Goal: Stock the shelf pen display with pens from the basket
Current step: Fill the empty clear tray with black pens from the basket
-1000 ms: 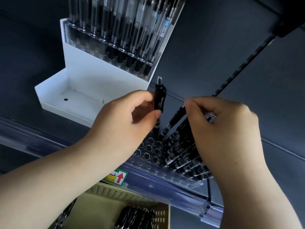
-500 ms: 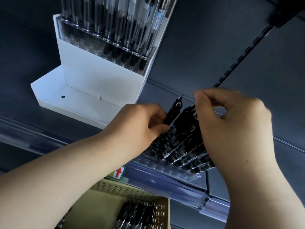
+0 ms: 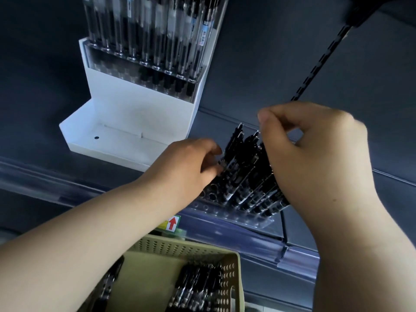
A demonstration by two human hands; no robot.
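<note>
Fingers [image 3: 212, 152] of the left hand [image 3: 186, 170] pinched a black pen [image 3: 233, 143] standing in the clear display [image 3: 258, 221] at frame centre — the right hand [image 3: 315, 158] curled round the neighbouring pens [image 3: 254, 176] — with the basket [image 3: 236, 280] at lower centre.

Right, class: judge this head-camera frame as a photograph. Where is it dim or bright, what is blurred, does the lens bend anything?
Head view: dim overall, the white stand brightest; head view: the left hand and the black pens by the right hand smear with motion; head view: the shelf rail looks slightly bowed.
</note>
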